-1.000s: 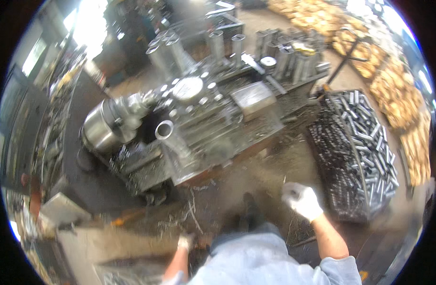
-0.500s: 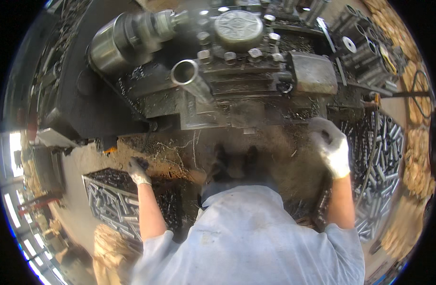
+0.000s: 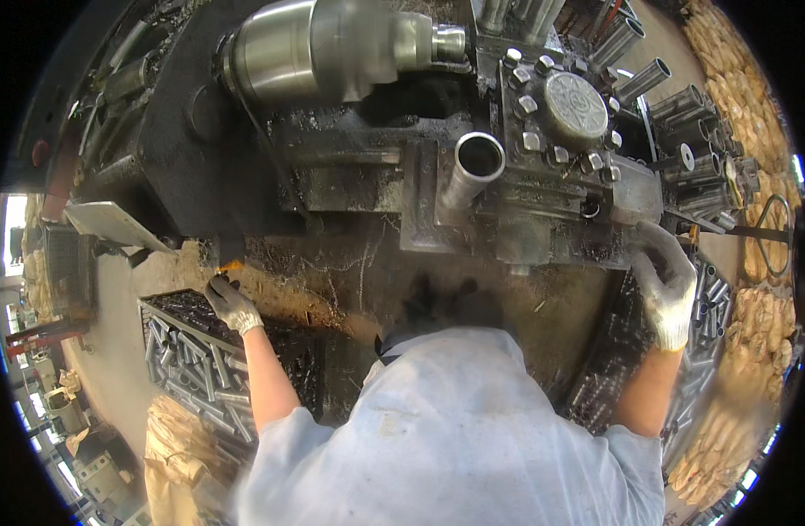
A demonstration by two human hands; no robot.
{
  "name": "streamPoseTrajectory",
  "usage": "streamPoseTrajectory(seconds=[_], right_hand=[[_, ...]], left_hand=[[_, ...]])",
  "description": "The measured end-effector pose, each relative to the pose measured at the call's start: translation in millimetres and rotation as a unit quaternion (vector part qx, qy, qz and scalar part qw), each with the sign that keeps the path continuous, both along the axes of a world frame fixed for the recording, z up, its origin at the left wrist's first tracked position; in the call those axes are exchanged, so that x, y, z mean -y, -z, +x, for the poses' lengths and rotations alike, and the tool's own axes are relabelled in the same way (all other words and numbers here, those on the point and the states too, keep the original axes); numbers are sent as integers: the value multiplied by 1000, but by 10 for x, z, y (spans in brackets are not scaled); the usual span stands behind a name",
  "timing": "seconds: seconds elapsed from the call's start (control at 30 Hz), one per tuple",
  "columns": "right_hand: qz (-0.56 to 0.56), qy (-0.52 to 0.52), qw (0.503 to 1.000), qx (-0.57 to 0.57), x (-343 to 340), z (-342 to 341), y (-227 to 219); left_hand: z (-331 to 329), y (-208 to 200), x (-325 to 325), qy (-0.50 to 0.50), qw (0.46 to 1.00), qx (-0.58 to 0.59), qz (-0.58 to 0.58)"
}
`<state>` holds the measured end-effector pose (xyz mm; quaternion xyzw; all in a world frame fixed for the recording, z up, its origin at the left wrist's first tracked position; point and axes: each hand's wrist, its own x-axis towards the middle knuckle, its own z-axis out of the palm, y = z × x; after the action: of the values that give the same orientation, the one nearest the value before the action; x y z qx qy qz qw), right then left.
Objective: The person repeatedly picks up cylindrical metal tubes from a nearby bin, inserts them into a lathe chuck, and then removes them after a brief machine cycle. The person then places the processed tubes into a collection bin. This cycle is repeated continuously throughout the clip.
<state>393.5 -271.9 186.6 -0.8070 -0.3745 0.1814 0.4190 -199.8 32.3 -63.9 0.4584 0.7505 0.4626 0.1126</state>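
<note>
My left hand (image 3: pixel 231 304), in a stained knit glove, hangs near an orange part at the lathe's lower left. Its fingers are loosely bent and apart, with nothing visible in them. My right hand (image 3: pixel 667 282), gloved too, is curled at the right front of the carriage; whatever lies inside the fingers is hidden. Between the hands, a steel tube (image 3: pixel 462 175) stands upright on the carriage. Behind it is the bolted tool post (image 3: pixel 575 107) with a round embossed cap. The chuck (image 3: pixel 280 53) looks smeared, and a bright stepped metal end (image 3: pixel 449 42) points at the tool post.
A metal bin (image 3: pixel 145 329) of short tubes stands below my left hand. More cut tubes (image 3: pixel 705 302) lie beyond my right forearm. Larger tubes (image 3: pixel 683 131) stand at the far right, beside stacked brown bundles (image 3: pixel 736 66). Metal chips are scattered about the machine.
The head view has shifted. The tool post and upright tube now sit farther right of the chuck, uncovering the stepped metal end. My right hand has moved rightward; my left slightly leftward.
</note>
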Motion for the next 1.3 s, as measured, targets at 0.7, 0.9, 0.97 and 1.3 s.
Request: streamPoseTrajectory(seconds=[0.7,0.9,0.97,1.3], right_hand=[[188,-408,874,186,-2128,1207,-687],[-263,-520,811,53,-3455,779,-467],[-250,-551,771,-198,-3592,670,-383],[352,-152,916,118,-3129,721,-1075]], left_hand=[[1047,964,1227,61,854,390,-340],[1581,681,1010,160,896,283,-302],[1659,624,941,188,915,212,-286],[1669,-48,825,263,927,90,-254]])
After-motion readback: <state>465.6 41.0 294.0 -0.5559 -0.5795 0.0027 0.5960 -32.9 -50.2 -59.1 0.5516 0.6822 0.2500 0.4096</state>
